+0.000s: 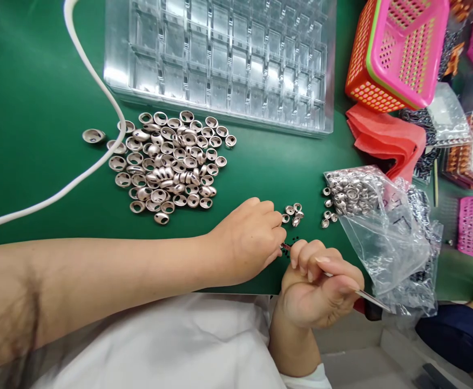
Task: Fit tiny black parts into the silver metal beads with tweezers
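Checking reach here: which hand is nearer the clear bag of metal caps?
Right. The right hand, holding tweezers, sits just left of the bag; the left hand lies farther left.

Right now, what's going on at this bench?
A person is working with both hands over a green mat. The right hand holds tweezers in a closed grip, tips pointing at the left hand, whose fingers are pinched together; what they hold is hidden. A pile of metal caps lies left, a clear tray behind, and a bag of caps right.
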`<state>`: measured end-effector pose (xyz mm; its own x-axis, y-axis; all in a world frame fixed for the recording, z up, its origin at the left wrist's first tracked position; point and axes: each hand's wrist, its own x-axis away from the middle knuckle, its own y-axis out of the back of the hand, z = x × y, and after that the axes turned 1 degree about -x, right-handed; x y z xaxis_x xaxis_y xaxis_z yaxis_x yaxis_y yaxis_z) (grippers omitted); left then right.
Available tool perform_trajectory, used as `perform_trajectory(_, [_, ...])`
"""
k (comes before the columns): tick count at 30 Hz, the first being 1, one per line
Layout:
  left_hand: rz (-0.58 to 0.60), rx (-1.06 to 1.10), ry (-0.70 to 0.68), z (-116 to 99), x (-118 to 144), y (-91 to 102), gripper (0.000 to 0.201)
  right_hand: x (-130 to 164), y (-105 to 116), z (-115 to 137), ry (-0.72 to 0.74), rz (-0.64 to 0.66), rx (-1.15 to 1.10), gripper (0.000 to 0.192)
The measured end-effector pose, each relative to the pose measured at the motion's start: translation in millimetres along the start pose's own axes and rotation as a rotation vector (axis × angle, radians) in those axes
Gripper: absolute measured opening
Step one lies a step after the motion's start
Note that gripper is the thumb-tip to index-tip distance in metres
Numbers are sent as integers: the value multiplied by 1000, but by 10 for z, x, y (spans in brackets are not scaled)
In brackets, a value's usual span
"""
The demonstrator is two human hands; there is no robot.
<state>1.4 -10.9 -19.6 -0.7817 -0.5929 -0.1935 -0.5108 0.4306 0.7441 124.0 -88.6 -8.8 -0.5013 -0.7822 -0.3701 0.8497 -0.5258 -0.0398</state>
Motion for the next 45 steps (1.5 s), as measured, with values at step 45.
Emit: perform_trajectory(45, [15,35,2,10,-4,0,14,-1,-18,-24,45,38,-26,26])
